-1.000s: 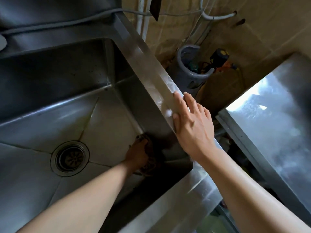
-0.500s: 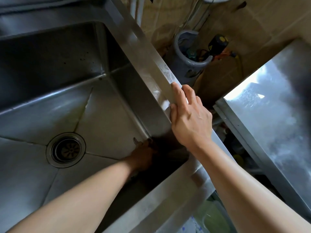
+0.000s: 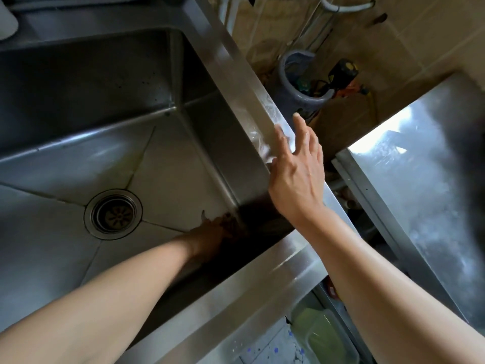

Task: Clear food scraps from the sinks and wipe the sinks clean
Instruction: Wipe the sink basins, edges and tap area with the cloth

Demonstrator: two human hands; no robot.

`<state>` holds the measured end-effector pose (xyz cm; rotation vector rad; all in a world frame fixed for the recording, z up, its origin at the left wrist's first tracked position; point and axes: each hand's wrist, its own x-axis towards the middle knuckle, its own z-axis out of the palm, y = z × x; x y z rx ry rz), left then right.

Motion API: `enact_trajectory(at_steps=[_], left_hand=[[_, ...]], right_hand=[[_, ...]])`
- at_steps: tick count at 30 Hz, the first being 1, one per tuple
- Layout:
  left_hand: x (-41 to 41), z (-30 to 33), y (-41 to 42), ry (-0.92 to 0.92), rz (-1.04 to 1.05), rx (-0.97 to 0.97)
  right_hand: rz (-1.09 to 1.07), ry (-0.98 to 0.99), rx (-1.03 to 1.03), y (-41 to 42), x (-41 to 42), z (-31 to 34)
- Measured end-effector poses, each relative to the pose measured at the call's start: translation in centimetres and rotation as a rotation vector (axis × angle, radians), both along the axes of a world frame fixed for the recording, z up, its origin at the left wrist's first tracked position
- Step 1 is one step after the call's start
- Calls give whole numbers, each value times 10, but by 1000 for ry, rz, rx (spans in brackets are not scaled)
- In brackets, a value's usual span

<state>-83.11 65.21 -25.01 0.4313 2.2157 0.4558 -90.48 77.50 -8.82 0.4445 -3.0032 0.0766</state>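
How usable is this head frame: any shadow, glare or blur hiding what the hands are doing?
Head view: deep shadow in the sink's near right corner hides the left hand and whatever it holds; glare washes out the steel counter at right; the right hand on the rim is sharp; straight edges bow from the wide angle.

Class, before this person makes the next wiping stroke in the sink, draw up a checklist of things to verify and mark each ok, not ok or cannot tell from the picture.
1. Left hand down at the sink's near right corner, ready to wipe: ok.
2. Cloth or scourer in the left hand: cannot tell, the corner lies in shadow.
3. Right hand steadying on the sink rim: ok, fingers straight, thumb-side fingertips on the rim.
4. Drain strainer free of scraps: ok, nothing visible sits on it.
5. Sink floor free of scraps: cannot tell, grime lines the creases and the corner is dark.
6. Back wall clean: not ok, dark specks show.
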Motion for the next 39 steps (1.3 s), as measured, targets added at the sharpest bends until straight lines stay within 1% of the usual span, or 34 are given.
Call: enact_trajectory(at_steps=[2, 3, 6, 9, 13, 15, 19, 23, 27, 30, 33, 36, 39], left_hand=[[7, 1, -5, -2, 23, -20], [11, 2, -7, -5, 45, -21], [27, 4, -22, -46, 117, 25], [45, 5, -43, -102, 185, 84], [71, 6, -66, -128, 266, 48], [83, 7, -78, -167, 295, 38], [97, 9, -103, -285, 284, 69], [98, 20, -115, -354, 406, 136], [105, 32, -133, -291, 476, 202], [116, 44, -145, -208, 664, 174], [129, 59, -164, -180, 789, 118], [149, 75, -183, -161, 918, 79], [169, 87, -196, -136, 1050, 50]], right_hand=[[124, 47, -18, -11, 15, 3], [201, 39, -17, -16, 23, 3], [343, -97, 28, -30, 42, -2], [362, -264, 142, -43, 52, -8], [368, -420, 206, -60, 56, -18], [372, -511, 220, -68, 58, -24], [374, -669, 232, -88, 68, -37], [362, -831, 253, -109, 75, -48], [369, -980, 270, -121, 82, -57], [447, -1030, 297, -131, 83, -63], [579, -1023, 387, -142, 84, -71], [796, -984, 536, -149, 87, -83], [936, -1060, 556, -151, 90, -96]])
